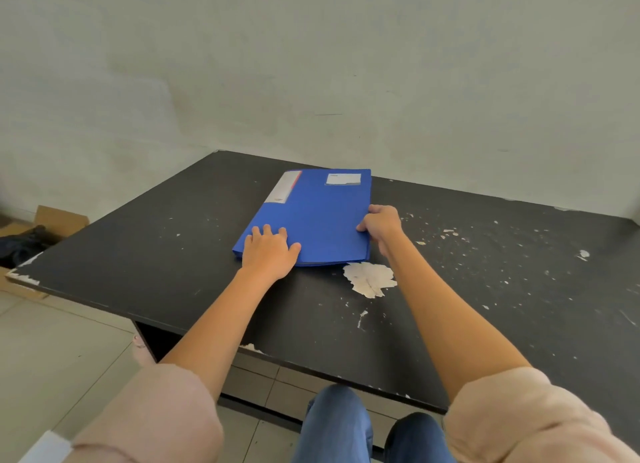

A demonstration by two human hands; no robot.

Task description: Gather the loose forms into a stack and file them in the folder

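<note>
Blue folder (313, 216) lies closed on the table (485, 289). Left hand (268, 253) rests flat, fingers spread, on its cover. Right hand (381, 223) grips its right edge.

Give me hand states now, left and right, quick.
Left hand: open, palm flat on the blue folder, holding nothing.
Right hand: closed on the folder's right edge.
</note>
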